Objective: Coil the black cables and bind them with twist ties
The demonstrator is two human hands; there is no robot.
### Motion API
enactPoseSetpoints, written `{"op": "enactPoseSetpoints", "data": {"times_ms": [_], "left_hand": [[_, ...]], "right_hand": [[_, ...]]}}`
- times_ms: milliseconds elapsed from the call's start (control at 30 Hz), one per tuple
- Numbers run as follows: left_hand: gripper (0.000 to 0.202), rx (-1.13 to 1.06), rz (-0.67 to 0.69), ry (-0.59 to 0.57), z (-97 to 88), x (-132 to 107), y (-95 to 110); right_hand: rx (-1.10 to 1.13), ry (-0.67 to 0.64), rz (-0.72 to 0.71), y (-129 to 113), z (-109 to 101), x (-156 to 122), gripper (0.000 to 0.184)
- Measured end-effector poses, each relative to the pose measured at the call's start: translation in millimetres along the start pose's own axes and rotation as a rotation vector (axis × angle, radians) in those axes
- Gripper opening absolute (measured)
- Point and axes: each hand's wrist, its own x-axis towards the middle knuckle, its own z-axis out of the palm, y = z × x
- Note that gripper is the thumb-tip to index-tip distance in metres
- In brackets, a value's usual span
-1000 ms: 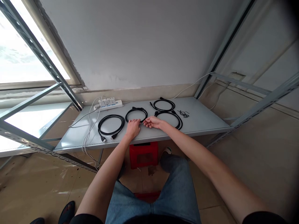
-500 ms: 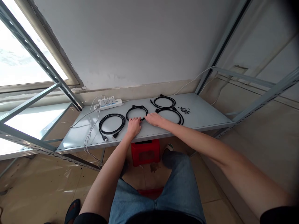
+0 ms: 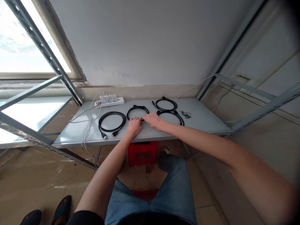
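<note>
Near the front edge of the grey shelf (image 3: 199, 127), the middle black cable coil (image 3: 138, 107) lies flat, with the left hand (image 3: 135, 125) curled over its near arc. The right hand (image 3: 153, 121) is closed, its fingertips pinched together at the same arc; whether a thin strand is also between them is too small to tell. If either hand let go early, the loop could spring wider, since such cable is likely stiff. Uneven pulling between the hands might skew the ring or drag its plugs round. The right forearm reaches over the front right coil (image 3: 180, 117), so a low sweep could shove it into the pile of thin black strands (image 3: 186, 115). The left coil (image 3: 112, 112) has plugs close to the edge, where a knock could tip them over.
</note>
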Motion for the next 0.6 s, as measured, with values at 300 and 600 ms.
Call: {"op": "enactPoseSetpoints", "data": {"times_ms": [300, 600], "left_hand": [[0.026, 0.012, 0.005, -0.004, -0.5, -0.2, -1.0], [0.024, -0.011, 0.002, 0.01, 0.3, 0.3, 0.2]], "right_hand": [[1.348, -0.218, 0.518, 14.6, 16.8, 8.4, 0.018], [1.185, -0.049, 0.361, 17.8, 35.7, -2.4, 0.016]]}}
